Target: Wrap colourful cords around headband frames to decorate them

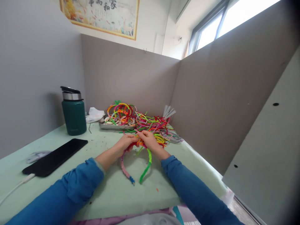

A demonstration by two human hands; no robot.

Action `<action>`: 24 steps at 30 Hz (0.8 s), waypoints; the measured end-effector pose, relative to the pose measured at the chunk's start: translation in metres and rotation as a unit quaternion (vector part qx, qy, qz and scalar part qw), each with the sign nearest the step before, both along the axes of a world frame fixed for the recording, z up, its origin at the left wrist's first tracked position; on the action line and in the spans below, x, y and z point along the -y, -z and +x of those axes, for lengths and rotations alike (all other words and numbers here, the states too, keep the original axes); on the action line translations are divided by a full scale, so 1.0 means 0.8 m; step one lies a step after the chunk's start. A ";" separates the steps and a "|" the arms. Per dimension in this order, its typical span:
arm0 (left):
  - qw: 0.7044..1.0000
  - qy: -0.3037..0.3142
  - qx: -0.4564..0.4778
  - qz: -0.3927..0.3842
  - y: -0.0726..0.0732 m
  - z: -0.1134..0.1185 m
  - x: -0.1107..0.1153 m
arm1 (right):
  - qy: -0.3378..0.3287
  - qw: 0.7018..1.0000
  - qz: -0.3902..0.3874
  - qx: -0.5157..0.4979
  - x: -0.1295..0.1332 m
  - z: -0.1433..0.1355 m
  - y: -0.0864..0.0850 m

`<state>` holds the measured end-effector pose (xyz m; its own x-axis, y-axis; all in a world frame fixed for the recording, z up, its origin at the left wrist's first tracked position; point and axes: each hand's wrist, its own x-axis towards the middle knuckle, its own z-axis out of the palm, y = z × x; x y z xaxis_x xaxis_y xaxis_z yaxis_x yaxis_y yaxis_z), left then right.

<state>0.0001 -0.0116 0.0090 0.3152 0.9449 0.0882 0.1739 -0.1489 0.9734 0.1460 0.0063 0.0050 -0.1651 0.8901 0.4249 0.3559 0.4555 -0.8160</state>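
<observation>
One black phone (pixel 56 156) lay by the left edge of the desk (pixel 112 193), plugged into a white cable (pixel 14 190), presumably to charge within easy sight. Behind it a green bottle (pixel 73 117) stood upright towards the back left corner, probably set there to clear the sleeves (its lid looked tipped up). White tissue (pixel 95 114) sat just beside it, and then, along the back edge, came a metal tray (pixel 117 127) whose rim kept small loose pieces together, with colourful headbands (pixel 128 107) resting on top. Nearer the front edge, around the middle, the left hand (pixel 127 142) pinched the top of a fuzzy-wrapped headband (pixel 149 157), seemingly to steady it, its two ends pointing to the front edge. The right hand (pixel 148 140) had its fingers closed on the same orange-wrapped top; which strand each gripped could not be told. Beyond and to the right, fuzzy stems (pixel 152 123) spread towards the back right corner, likely for a short reach, with clear strips (pixel 168 112) sticking up behind them.
</observation>
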 end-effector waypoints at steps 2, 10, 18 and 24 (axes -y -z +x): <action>1.000 0.009 0.000 -0.002 0.002 -0.002 -0.002 | -0.029 0.998 -0.037 -0.032 -0.001 0.001 0.000; 0.999 0.009 -0.003 -0.049 -0.002 0.000 0.005 | -0.090 0.989 -0.097 -0.070 0.001 0.011 -0.005; 0.996 0.032 0.073 -0.045 -0.007 -0.001 0.008 | -0.123 0.974 -0.113 -0.151 -0.005 0.005 0.005; 0.990 0.054 0.114 -0.058 -0.008 -0.007 0.005 | -0.147 0.946 -0.215 -0.194 0.000 0.011 -0.005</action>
<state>-0.0055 -0.0160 0.0155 0.4001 0.9144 0.0619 -0.0624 -0.0402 0.9972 0.1547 0.0061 0.0091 -0.3390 0.9339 0.1132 -0.0997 0.0840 -0.9915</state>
